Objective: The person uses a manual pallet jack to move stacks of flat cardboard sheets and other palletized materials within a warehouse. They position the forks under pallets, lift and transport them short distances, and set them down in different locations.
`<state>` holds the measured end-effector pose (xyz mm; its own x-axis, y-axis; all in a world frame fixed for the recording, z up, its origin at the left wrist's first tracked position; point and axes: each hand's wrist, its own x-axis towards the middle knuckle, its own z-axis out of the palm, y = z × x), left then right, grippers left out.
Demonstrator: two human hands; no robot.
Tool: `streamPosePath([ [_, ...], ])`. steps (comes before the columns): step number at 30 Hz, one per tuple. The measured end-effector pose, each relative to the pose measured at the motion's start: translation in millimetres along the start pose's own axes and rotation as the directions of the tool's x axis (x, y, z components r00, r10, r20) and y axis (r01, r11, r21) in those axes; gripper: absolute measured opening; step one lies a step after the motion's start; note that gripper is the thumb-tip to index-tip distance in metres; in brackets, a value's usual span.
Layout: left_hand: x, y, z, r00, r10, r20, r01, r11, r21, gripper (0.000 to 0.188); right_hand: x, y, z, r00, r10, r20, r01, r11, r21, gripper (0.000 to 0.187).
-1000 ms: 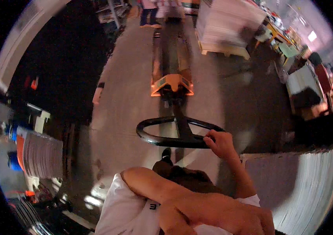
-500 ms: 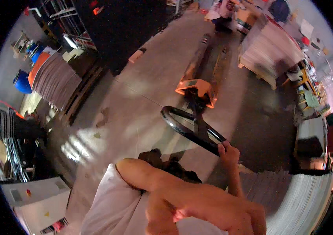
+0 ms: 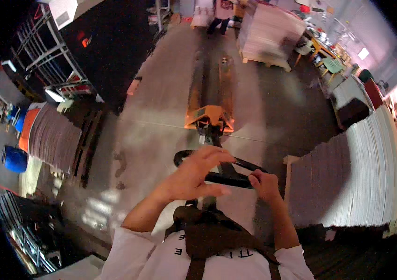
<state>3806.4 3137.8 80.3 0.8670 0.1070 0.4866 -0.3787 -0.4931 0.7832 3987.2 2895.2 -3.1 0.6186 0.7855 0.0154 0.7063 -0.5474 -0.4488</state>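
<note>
An orange pallet jack (image 3: 211,113) stands on the floor in front of me, its two forks pointing away. Its black loop handle (image 3: 229,180) tilts back toward my body. My right hand (image 3: 265,185) is closed around the right side of this loop. Over the loop's left side hovers my left hand (image 3: 193,173), fingers stretched out and thumb apart, hiding part of the handle. Whether the left palm touches the bar cannot be seen.
Close on my right rises a tall stack of sheets (image 3: 343,175). Another stack on a wooden pallet (image 3: 268,63) stands ahead right, near a person (image 3: 218,21). To the left are a stack with an orange top (image 3: 51,135), a blue drum (image 3: 14,158) and a metal rack (image 3: 53,51).
My left arm, bent across my chest before, has swung forward to the handle. The pallet jack now appears straighter ahead and further left in view. My right hand keeps its hold.
</note>
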Motion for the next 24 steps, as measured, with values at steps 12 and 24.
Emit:
streamPosePath([
  [12, -206.9, 42.0, 48.4, 0.915, -0.375, 0.148, 0.246, 0.81, 0.533, 0.059, -197.6, -77.8, 15.3, 0.995, -0.073, 0.069, 0.06, 0.983, 0.174, 0.045],
  [24, -365.7, 130.2, 63.5, 0.975, -0.16, 0.156, 0.06, 0.859, 0.508, 0.037, -386.4, -148.3, 52.0, 0.994, -0.064, -0.084, 0.071, 0.994, 0.082, 0.04],
])
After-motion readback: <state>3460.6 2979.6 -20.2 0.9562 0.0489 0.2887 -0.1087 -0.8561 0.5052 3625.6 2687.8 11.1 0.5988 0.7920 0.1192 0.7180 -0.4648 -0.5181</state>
